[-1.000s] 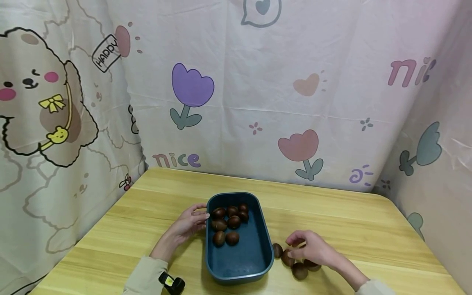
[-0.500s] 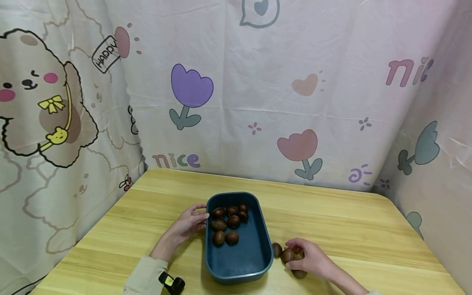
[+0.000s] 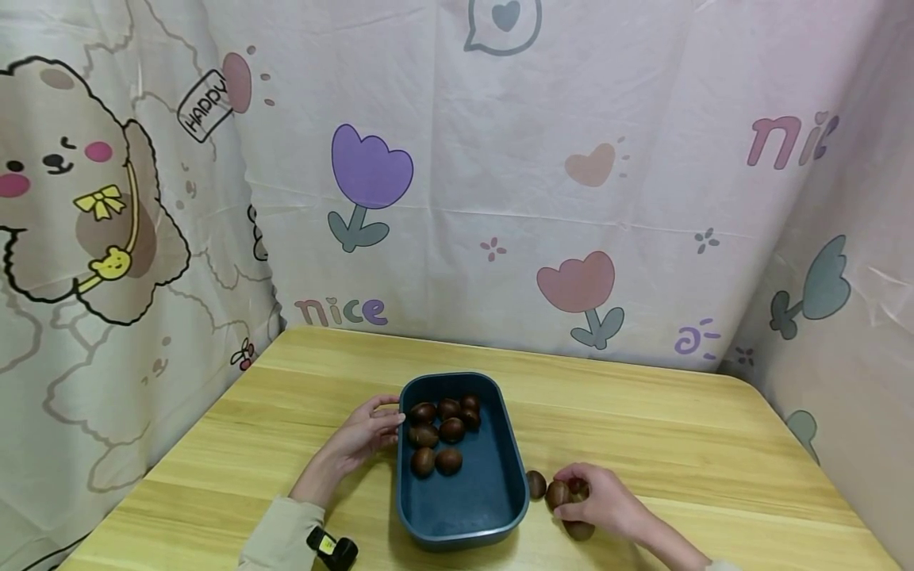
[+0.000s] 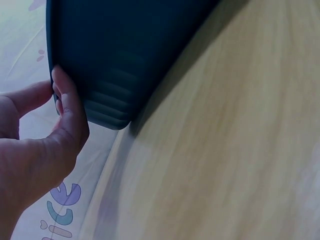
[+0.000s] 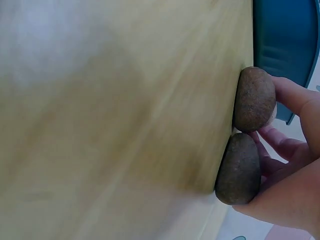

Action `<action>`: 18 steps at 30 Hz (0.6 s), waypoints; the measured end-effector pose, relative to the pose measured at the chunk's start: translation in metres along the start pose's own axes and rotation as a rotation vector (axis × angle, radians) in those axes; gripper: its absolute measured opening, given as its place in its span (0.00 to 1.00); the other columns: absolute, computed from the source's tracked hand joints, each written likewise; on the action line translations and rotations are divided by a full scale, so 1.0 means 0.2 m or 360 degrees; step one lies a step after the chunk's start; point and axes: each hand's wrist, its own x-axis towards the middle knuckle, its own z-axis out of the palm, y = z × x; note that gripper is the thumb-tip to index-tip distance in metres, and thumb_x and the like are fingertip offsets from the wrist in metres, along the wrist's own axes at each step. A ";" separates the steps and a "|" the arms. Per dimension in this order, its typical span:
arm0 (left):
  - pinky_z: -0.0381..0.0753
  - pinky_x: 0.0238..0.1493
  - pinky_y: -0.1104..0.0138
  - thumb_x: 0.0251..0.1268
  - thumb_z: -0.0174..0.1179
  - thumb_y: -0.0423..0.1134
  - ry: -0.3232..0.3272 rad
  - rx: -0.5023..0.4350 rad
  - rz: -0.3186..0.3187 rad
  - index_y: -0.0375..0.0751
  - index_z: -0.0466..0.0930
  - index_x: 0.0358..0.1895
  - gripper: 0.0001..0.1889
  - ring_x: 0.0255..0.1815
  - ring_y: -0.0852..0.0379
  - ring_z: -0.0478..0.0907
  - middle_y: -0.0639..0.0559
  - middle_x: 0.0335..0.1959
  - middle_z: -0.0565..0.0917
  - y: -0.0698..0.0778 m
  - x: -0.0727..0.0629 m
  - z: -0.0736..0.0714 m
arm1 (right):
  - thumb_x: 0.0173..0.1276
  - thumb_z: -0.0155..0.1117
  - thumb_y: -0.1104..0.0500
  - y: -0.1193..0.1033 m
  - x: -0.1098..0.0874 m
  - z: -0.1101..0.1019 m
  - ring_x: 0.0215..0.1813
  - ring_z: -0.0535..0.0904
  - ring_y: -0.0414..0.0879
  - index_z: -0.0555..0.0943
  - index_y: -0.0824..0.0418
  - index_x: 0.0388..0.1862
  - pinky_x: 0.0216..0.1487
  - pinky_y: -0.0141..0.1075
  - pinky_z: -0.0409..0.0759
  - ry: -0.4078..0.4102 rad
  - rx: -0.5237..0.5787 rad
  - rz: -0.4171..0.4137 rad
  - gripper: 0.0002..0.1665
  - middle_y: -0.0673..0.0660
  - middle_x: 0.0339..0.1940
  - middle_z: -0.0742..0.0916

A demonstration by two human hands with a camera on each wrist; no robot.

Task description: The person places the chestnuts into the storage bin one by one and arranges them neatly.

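Observation:
A dark blue rectangular tray (image 3: 471, 507) stands on the wooden table, with several brown chestnuts (image 3: 451, 430) gathered in its far half. My left hand (image 3: 364, 436) holds the tray's left wall near the far corner; in the left wrist view its thumb and fingertips pinch the rim. To the right of the tray, my right hand (image 3: 600, 501) curls its thumb and fingers round a chestnut (image 3: 558, 496) low over the table. In the right wrist view two chestnuts, one above (image 5: 255, 100) and one below (image 5: 239, 170), partly hide the fingers.
A loose chestnut (image 3: 535, 484) lies between the tray and my right hand; another (image 3: 578, 530) sits just below that hand. The wooden table (image 3: 343, 357) meets a printed curtain (image 3: 457, 159) at the back. A black wrist strap (image 3: 332, 549) is by the left sleeve.
My right hand has lowered and closed round the chestnuts on the right, drawing the outer one leftward; over the last half second it has barely moved. The left hand and tray stay put.

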 end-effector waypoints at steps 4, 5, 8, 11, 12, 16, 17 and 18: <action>0.79 0.36 0.71 0.70 0.52 0.29 0.0009 0.0012 -0.0003 0.25 0.53 0.64 0.24 0.31 0.61 0.77 0.46 0.39 0.78 0.00 0.00 0.00 | 0.52 0.77 0.58 0.00 0.01 -0.01 0.36 0.77 0.45 0.81 0.67 0.44 0.36 0.33 0.76 -0.0025 0.0017 -0.0006 0.23 0.51 0.34 0.83; 0.79 0.36 0.71 0.70 0.52 0.29 0.0010 0.0015 -0.0004 0.25 0.53 0.64 0.24 0.31 0.61 0.77 0.46 0.39 0.78 0.01 0.00 0.00 | 0.53 0.76 0.58 0.00 0.02 -0.02 0.36 0.77 0.44 0.81 0.67 0.44 0.36 0.33 0.76 -0.0030 0.0021 -0.0012 0.22 0.51 0.34 0.83; 0.79 0.36 0.71 0.70 0.52 0.29 0.0013 0.0017 -0.0004 0.26 0.54 0.63 0.24 0.31 0.61 0.77 0.46 0.39 0.77 0.01 -0.01 0.00 | 0.54 0.75 0.57 0.00 0.03 -0.03 0.35 0.79 0.42 0.81 0.67 0.45 0.37 0.33 0.76 -0.0036 0.0034 -0.0016 0.22 0.51 0.34 0.84; 0.79 0.36 0.71 0.70 0.52 0.28 0.0010 0.0010 -0.0001 0.26 0.54 0.63 0.24 0.31 0.61 0.77 0.46 0.39 0.77 0.01 -0.01 0.00 | 0.56 0.74 0.59 -0.01 0.05 -0.05 0.37 0.79 0.44 0.81 0.69 0.46 0.38 0.34 0.77 -0.0044 0.0090 0.0011 0.22 0.52 0.35 0.84; 0.79 0.36 0.71 0.70 0.52 0.28 0.0010 0.0007 0.0000 0.26 0.54 0.63 0.24 0.31 0.61 0.77 0.46 0.39 0.77 0.01 -0.01 0.00 | 0.56 0.73 0.59 -0.02 0.05 -0.05 0.38 0.79 0.45 0.80 0.70 0.47 0.38 0.34 0.77 -0.0039 0.0105 0.0027 0.22 0.53 0.36 0.84; 0.79 0.36 0.71 0.70 0.52 0.28 0.0010 -0.0007 0.0001 0.26 0.54 0.63 0.23 0.31 0.61 0.77 0.46 0.39 0.77 0.00 -0.01 0.00 | 0.58 0.72 0.59 -0.04 0.07 -0.06 0.40 0.80 0.48 0.79 0.73 0.49 0.39 0.37 0.79 0.0008 0.0159 0.0095 0.25 0.55 0.39 0.84; 0.79 0.36 0.71 0.70 0.52 0.28 0.0011 -0.0011 0.0001 0.26 0.55 0.63 0.23 0.31 0.61 0.77 0.46 0.39 0.77 0.00 0.00 0.00 | 0.59 0.72 0.59 -0.05 0.08 -0.06 0.41 0.80 0.49 0.78 0.74 0.50 0.41 0.38 0.79 0.0023 0.0180 0.0104 0.25 0.55 0.40 0.85; 0.79 0.36 0.71 0.70 0.52 0.28 0.0013 -0.0014 0.0000 0.26 0.55 0.62 0.23 0.31 0.61 0.77 0.46 0.39 0.77 0.00 0.00 0.00 | 0.59 0.71 0.60 -0.06 0.09 -0.06 0.42 0.80 0.49 0.78 0.75 0.50 0.42 0.39 0.80 0.0040 0.0201 0.0111 0.25 0.56 0.40 0.85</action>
